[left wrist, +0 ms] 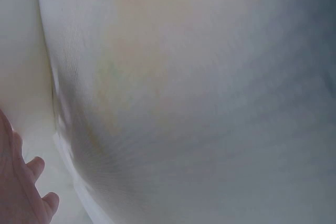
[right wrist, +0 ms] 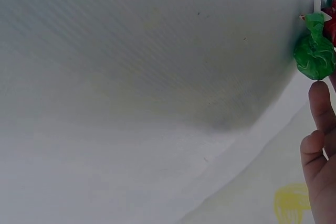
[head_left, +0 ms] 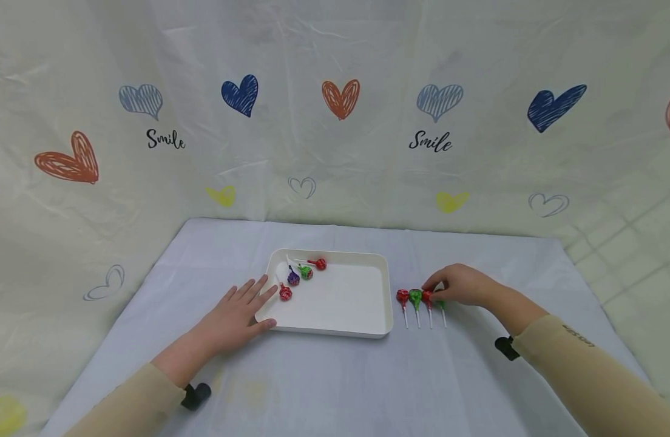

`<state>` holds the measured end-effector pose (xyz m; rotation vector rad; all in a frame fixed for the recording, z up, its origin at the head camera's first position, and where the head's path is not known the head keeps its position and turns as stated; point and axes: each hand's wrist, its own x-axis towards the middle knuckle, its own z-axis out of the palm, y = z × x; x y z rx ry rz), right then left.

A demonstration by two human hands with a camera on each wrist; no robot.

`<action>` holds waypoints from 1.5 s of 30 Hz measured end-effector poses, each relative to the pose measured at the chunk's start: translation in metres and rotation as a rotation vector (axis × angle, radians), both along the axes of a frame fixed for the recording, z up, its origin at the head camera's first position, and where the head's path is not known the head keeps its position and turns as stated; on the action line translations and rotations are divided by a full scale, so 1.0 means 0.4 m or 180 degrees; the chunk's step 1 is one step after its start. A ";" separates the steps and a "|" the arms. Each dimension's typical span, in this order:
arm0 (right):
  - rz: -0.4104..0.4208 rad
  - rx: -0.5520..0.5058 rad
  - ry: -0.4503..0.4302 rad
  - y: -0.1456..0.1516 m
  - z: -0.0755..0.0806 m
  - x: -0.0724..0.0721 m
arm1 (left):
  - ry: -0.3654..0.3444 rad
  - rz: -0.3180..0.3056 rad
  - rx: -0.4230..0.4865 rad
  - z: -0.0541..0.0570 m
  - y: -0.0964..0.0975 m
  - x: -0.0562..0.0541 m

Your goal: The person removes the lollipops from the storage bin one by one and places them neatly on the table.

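Note:
Beside the white tray (head_left: 335,333) lies a row of wrapped lollipops, sticks toward me: a red lollipop (head_left: 403,297), a green lollipop (head_left: 415,297), another red lollipop (head_left: 427,298) and, at the right end, another green lollipop (right wrist: 314,56), partly hidden in the head view. My right hand (head_left: 463,285) pinches the second red lollipop between thumb and forefinger. With fingers spread, my left hand (head_left: 231,318) rests at the tray's left edge. Inside the tray's left part lie a purple lollipop (head_left: 294,278), a green lollipop (head_left: 306,272) and two red lollipops (head_left: 285,293).
A white cloth (head_left: 335,388) covers the table. Behind it hangs a pale curtain (head_left: 378,176) printed with hearts and the word "Smile". Dark wrist cameras (head_left: 195,396) sit under both sleeves.

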<state>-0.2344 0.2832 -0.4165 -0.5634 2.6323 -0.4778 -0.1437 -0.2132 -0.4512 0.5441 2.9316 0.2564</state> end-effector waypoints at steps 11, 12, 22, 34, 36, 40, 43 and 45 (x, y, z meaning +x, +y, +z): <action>-0.0155 -0.0115 0.0120 0.005 0.044 0.010 | 0.0032 -0.0061 0.0002 0.008 0.004 0.002; -0.0165 -0.0128 0.0125 0.005 0.047 0.010 | 0.0031 -0.0061 -0.0002 0.008 0.004 0.003; -0.0180 -0.0144 0.0107 -0.020 0.066 -0.002 | 0.0002 -0.0034 -0.0038 0.007 0.003 0.001; 0.0094 -0.0271 0.0159 -0.137 0.105 -0.042 | 0.0004 -0.0050 -0.0051 0.010 0.001 0.003; 0.0142 -0.0279 0.0180 -0.164 0.112 -0.048 | 0.0010 -0.0057 -0.0051 0.009 0.000 0.002; 0.0204 -0.0298 0.0154 -0.222 0.123 -0.061 | 0.0000 -0.0049 -0.0035 0.006 -0.002 0.000; 0.0272 -0.0312 0.0121 -0.264 0.122 -0.075 | -0.0012 -0.0047 -0.0038 0.004 -0.001 -0.001; 0.0312 -0.0317 0.0091 -0.292 0.119 -0.086 | -0.0025 -0.0045 -0.0028 0.004 0.000 -0.001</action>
